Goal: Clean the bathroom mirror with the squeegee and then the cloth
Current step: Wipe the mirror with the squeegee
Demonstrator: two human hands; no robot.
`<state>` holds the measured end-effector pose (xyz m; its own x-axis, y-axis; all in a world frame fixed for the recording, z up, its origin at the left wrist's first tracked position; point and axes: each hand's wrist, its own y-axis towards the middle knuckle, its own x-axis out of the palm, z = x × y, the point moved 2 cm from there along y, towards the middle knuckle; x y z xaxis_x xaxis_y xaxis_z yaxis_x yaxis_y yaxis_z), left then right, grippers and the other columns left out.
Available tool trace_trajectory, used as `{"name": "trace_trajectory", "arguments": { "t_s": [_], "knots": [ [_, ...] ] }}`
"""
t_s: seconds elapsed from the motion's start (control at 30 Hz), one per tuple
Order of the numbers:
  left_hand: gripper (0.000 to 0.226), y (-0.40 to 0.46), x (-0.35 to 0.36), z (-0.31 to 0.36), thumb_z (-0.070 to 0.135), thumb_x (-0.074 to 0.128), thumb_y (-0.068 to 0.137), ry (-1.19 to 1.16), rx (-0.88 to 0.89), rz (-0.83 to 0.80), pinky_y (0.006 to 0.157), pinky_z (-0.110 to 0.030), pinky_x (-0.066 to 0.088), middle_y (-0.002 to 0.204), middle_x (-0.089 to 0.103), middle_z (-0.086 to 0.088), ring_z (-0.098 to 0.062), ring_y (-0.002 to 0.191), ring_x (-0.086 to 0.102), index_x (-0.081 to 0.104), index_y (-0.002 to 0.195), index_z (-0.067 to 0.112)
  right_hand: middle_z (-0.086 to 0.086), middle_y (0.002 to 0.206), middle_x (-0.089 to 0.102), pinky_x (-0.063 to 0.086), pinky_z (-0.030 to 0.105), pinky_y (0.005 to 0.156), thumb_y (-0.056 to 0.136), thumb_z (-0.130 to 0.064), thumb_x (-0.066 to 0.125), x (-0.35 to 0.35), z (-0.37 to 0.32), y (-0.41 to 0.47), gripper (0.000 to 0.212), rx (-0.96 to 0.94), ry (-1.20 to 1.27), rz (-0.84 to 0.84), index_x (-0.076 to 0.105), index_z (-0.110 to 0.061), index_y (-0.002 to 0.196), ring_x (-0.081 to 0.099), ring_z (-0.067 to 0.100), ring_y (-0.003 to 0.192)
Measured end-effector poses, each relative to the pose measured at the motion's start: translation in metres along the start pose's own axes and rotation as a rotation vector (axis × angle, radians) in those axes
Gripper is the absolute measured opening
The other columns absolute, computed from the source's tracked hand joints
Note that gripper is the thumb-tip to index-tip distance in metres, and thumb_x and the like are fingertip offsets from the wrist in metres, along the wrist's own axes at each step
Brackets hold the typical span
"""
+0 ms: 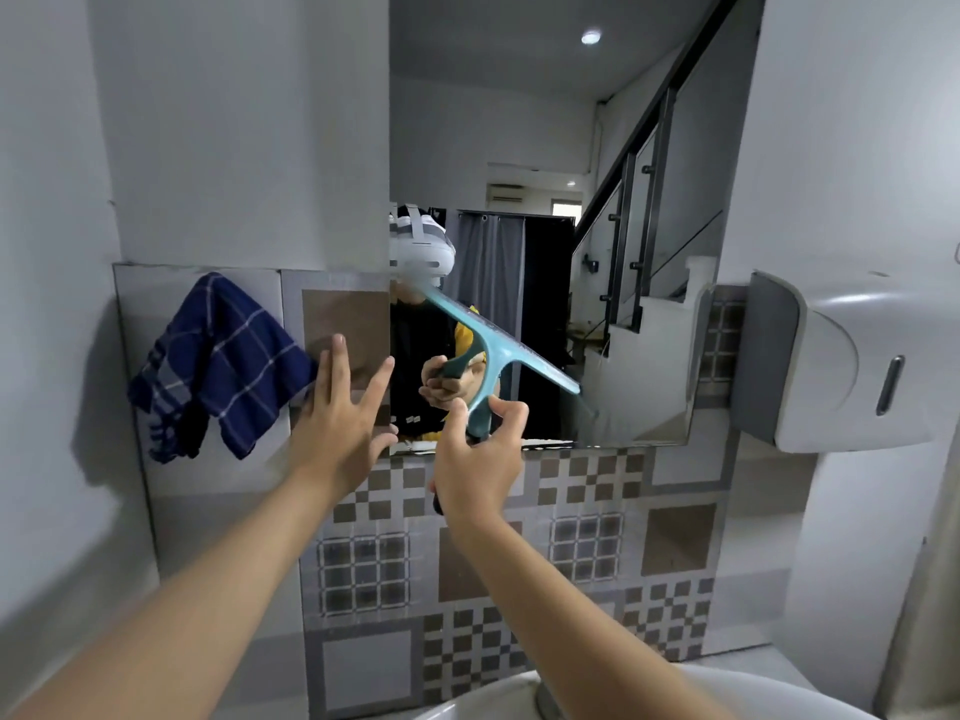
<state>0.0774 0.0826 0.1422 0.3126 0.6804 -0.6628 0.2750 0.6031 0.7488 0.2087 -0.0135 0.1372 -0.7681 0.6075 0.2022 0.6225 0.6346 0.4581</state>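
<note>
The bathroom mirror (649, 148) fills the upper middle of the wall. A light blue squeegee (496, 358) lies tilted against its lower left part, blade running from upper left down to the right. My right hand (480, 457) grips the squeegee's handle from below. My left hand (345, 413) is flat on the tiled wall just left of the mirror's edge, fingers spread, holding nothing. A dark blue checked cloth (218, 363) hangs on the wall directly left of my left hand, its edge near my fingers.
A white and grey dispenser (841, 361) sticks out from the wall at the right of the mirror. Patterned grey tiles (597, 543) cover the wall below. The rim of a white basin (727, 688) shows at the bottom.
</note>
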Motion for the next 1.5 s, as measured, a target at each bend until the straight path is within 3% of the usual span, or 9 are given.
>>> {"name": "trace_trajectory", "arguments": {
  "t_s": [0.1,0.2,0.3,0.5,0.67,0.77,0.9,1.33,1.5],
  "knots": [
    [0.102,-0.004,0.006,-0.003,0.046,0.075,0.07,-0.01,0.023,0.004,0.095,-0.061,0.041,0.155,-0.014,-0.023,-0.044,0.142,0.003,0.01,0.148,0.029,-0.001,0.07,0.056,0.052,0.036,0.05,0.092,-0.029,0.059,0.0,0.004,-0.002,0.018,-0.066,-0.052,-0.016,0.042,-0.027,0.099,0.054,0.018,0.054],
    [0.108,-0.009,0.01,-0.004,0.049,0.078,0.064,-0.019,0.031,0.004,0.087,-0.06,0.05,0.155,-0.006,-0.025,-0.044,0.141,0.008,0.013,0.147,0.029,-0.006,0.063,0.05,0.038,0.022,0.042,0.092,-0.027,0.061,-0.01,0.012,-0.003,0.02,-0.173,-0.139,-0.055,0.045,-0.019,0.102,0.04,0.005,0.042],
    [0.105,-0.012,0.013,-0.005,0.05,0.077,0.064,-0.026,0.032,0.023,0.083,-0.057,0.052,0.155,-0.002,-0.025,-0.043,0.141,0.009,0.017,0.147,0.028,-0.003,0.062,0.052,0.034,0.024,0.04,0.091,-0.026,0.062,-0.025,0.022,0.002,0.019,-0.233,-0.202,-0.11,0.047,-0.02,0.101,0.035,0.007,0.039],
    [0.098,-0.015,0.018,-0.008,0.052,0.07,0.071,-0.042,0.041,0.045,0.082,-0.053,0.053,0.156,-0.013,-0.018,-0.037,0.143,-0.002,0.013,0.147,0.031,-0.008,0.047,0.045,0.033,0.024,0.04,0.09,-0.024,0.065,-0.058,0.028,0.025,0.026,-0.412,-0.45,-0.164,0.054,-0.021,0.113,0.034,0.009,0.035],
    [0.095,-0.015,0.017,-0.008,0.054,0.067,0.073,-0.027,0.051,0.048,0.078,-0.052,0.054,0.156,-0.014,-0.017,-0.037,0.143,-0.003,0.012,0.146,0.031,-0.021,0.056,0.043,0.031,0.012,0.04,0.088,-0.024,0.067,-0.077,0.026,0.042,0.03,-0.511,-0.566,-0.193,0.057,-0.013,0.113,0.046,0.008,0.04],
    [0.096,-0.015,0.017,-0.009,0.054,0.067,0.072,-0.017,0.055,0.047,0.077,-0.054,0.054,0.156,-0.013,-0.019,-0.038,0.143,-0.002,0.012,0.147,0.03,-0.019,0.056,0.045,0.031,0.013,0.036,0.087,-0.024,0.069,-0.093,0.027,0.052,0.03,-0.56,-0.636,-0.212,0.058,-0.011,0.112,0.042,0.008,0.036],
    [0.095,-0.015,0.019,-0.01,0.054,0.066,0.073,0.001,0.056,0.047,0.083,-0.056,0.053,0.156,-0.015,-0.019,-0.038,0.143,-0.004,0.015,0.148,0.027,-0.009,0.061,0.053,0.043,0.031,0.038,0.087,-0.027,0.068,-0.119,0.028,0.065,0.033,-0.575,-0.721,-0.236,0.058,-0.013,0.115,0.045,0.014,0.04],
    [0.093,-0.014,0.024,-0.01,0.051,0.066,0.074,-0.003,0.019,0.02,0.081,-0.064,0.05,0.155,-0.02,-0.016,-0.038,0.143,-0.009,0.015,0.148,0.027,-0.011,0.058,0.049,0.032,0.02,0.036,0.081,-0.018,0.076,-0.199,0.043,0.102,0.033,-0.624,-0.816,-0.231,0.062,-0.008,0.109,0.041,0.015,0.037],
    [0.093,-0.014,0.023,-0.008,0.05,0.067,0.074,-0.003,0.015,0.019,0.078,-0.063,0.05,0.155,-0.019,-0.017,-0.038,0.142,-0.008,0.016,0.148,0.027,-0.003,0.059,0.058,0.042,0.03,0.036,0.079,-0.019,0.078,-0.229,0.06,0.111,0.033,-0.59,-0.817,-0.187,0.062,-0.01,0.107,0.045,0.017,0.039]
  ]
}}
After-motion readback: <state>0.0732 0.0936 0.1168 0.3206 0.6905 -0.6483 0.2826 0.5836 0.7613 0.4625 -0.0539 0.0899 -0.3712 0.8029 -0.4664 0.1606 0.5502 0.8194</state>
